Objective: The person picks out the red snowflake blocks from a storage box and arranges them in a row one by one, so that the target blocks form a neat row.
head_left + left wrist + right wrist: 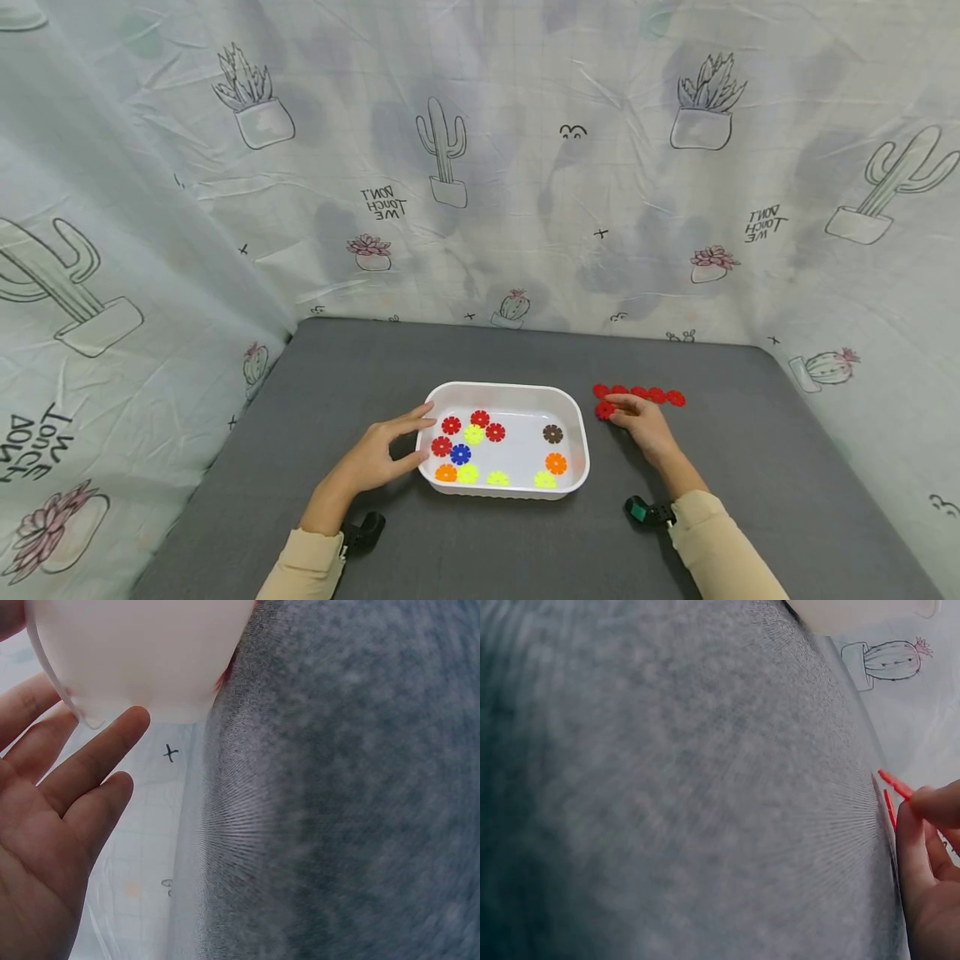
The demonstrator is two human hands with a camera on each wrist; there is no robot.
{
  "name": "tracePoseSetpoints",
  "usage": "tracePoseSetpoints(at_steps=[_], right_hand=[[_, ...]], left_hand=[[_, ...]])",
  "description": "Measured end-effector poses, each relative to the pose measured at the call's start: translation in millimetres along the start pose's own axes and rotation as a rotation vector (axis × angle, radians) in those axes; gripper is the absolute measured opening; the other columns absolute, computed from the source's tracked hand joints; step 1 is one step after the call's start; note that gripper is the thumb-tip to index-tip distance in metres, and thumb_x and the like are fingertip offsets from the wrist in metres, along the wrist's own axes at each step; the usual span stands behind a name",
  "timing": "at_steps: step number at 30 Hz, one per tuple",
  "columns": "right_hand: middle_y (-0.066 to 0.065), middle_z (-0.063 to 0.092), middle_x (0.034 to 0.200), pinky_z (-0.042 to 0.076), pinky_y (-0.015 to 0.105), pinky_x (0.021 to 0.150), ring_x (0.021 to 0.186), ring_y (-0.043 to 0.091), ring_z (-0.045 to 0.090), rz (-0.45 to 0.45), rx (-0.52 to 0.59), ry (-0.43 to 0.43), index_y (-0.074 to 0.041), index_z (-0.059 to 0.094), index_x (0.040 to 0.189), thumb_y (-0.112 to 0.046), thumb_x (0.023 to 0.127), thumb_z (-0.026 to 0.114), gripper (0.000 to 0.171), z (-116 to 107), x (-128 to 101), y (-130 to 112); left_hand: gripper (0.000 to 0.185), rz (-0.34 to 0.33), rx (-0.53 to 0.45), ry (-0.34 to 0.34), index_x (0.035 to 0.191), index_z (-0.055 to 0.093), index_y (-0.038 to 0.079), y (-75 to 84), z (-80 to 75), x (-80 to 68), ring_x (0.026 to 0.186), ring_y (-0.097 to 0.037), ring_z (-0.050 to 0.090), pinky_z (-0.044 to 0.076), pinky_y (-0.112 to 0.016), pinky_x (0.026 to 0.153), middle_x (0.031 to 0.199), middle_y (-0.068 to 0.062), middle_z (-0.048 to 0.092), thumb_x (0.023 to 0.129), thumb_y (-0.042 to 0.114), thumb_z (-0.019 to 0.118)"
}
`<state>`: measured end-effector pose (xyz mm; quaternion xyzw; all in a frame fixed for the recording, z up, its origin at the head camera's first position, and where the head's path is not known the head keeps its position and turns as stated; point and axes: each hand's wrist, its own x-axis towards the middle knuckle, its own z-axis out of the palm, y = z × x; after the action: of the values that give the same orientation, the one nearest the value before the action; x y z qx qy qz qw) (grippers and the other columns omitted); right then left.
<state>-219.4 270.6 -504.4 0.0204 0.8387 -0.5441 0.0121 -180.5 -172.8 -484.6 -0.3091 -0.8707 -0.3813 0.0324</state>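
Right hand (643, 425): grip clamped on a red disc (603, 411), pinched between thumb and finger just in front of a row of similar discs (657, 395) on the grey worktop (525, 550), right of the white tub (498, 492). Left hand (378, 452): grip apart, fingers touching the tub's left rim. Coloured flower pieces (495, 432) lie inside.

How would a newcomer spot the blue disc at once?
On the grey table, find the white tray. In its near left part, the blue disc sits just right of a red disc and just above a yellow disc. No other disc in the tray is blue.
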Motion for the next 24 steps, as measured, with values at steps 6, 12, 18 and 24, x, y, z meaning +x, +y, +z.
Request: tracePoseSetpoints(at_steps=[6,12,18,24], right_hand=[[0.018,0.062,0.102,0.046,0.021,0.062,0.08,0.01,0.054,-0.017,-0.179,0.046,-0.003,0.061,0.112,0.0,0.082,0.059,0.031,0.7,3.7,1.6],[0.016,0.064,0.098,0.045,0.019,0.061,0.079,0.011,0.055,-0.056,-0.231,0.067,-0.004,0.062,0.11,-0.001,0.08,0.061,0.031,2.6,3.7,2.0],[0.02,0.06,0.11,0.047,0.017,0.067,0.096,0.024,0.058,-0.046,-0.197,0.066,-0.002,0.059,0.115,-0.004,0.082,0.06,0.033,3.3,3.4,2.4],[0.024,0.056,0.117,0.044,0.01,0.07,0.109,0.034,0.052,-0.031,-0.109,0.084,0.004,0.053,0.119,-0.003,0.082,0.059,0.038,1.7,1.8,0.2]], left_hand=[[0.047,-0.003,-0.017,-0.009,0.123,0.055,0.012,1.3,-1.1,-0.4,0.12,-0.022,0.047,0.041,-0.049,0.093,0.139,-0.002,0.042,0.083,0.034,0.061],[0.046,-0.013,-0.018,-0.01,0.122,0.055,0.012,1.9,-0.6,-0.7,0.119,-0.023,0.049,0.043,-0.049,0.091,0.139,-0.003,0.042,0.083,0.033,0.061],[0.046,0.004,-0.005,-0.006,0.123,0.055,0.011,0.2,0.2,-0.5,0.12,-0.023,0.047,0.042,-0.049,0.092,0.138,-0.004,0.042,0.083,0.032,0.062],[0.047,-0.01,-0.021,-0.006,0.123,0.055,0.012,0.4,-0.3,-0.7,0.121,-0.021,0.046,0.04,-0.049,0.094,0.139,-0.001,0.041,0.083,0.035,0.061]])
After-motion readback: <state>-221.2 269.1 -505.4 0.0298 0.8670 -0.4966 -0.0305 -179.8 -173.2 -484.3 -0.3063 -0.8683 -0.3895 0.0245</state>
